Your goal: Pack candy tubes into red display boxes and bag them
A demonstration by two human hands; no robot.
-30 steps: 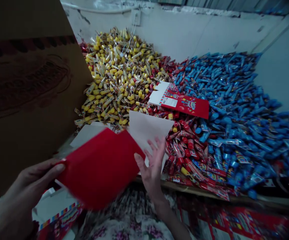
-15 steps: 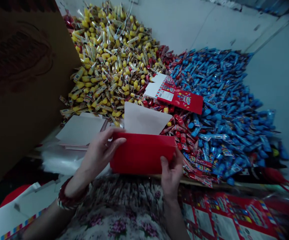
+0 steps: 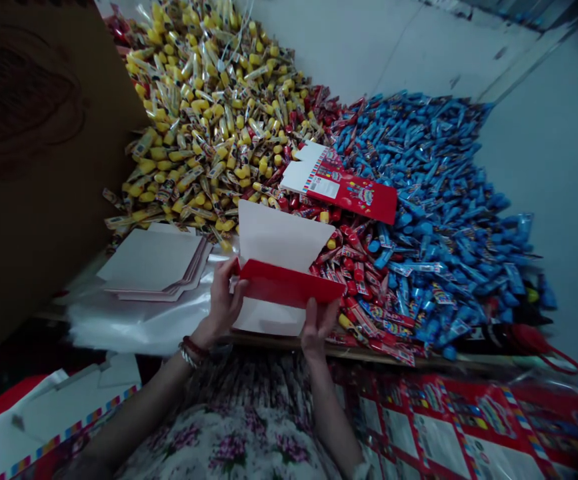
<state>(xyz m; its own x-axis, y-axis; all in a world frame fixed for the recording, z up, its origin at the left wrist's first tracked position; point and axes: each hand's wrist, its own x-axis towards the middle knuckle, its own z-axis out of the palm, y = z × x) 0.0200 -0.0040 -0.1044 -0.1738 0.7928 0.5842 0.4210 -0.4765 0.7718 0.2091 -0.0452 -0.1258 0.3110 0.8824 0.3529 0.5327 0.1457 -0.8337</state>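
My left hand (image 3: 223, 301) and my right hand (image 3: 319, 324) both grip the sides of a folded paperboard box (image 3: 289, 283). Its red panel is tilted, with white inner flaps showing above and below it. A printed red carton blank (image 3: 353, 190) lies on the loose sweets, beyond my right hand. A stack of flat white cartons (image 3: 153, 261) sits to the left of my left hand. Wrapped red sweets (image 3: 363, 287) lie just past my right hand.
Heaps of yellow-wrapped sweets (image 3: 203, 133) and blue-wrapped sweets (image 3: 433, 200) fill the bench against a white wall (image 3: 393, 47). A brown cardboard sheet (image 3: 33, 153) stands at the left. Clear plastic (image 3: 133, 320) lies near the wooden bench edge (image 3: 279, 341). Printed red cartons (image 3: 443, 427) lie at lower right.
The box has swung from showing a broad red face to a narrow tilted red panel, exposing more white inner board. My hands have moved closer to my body, and the view has shifted slightly.
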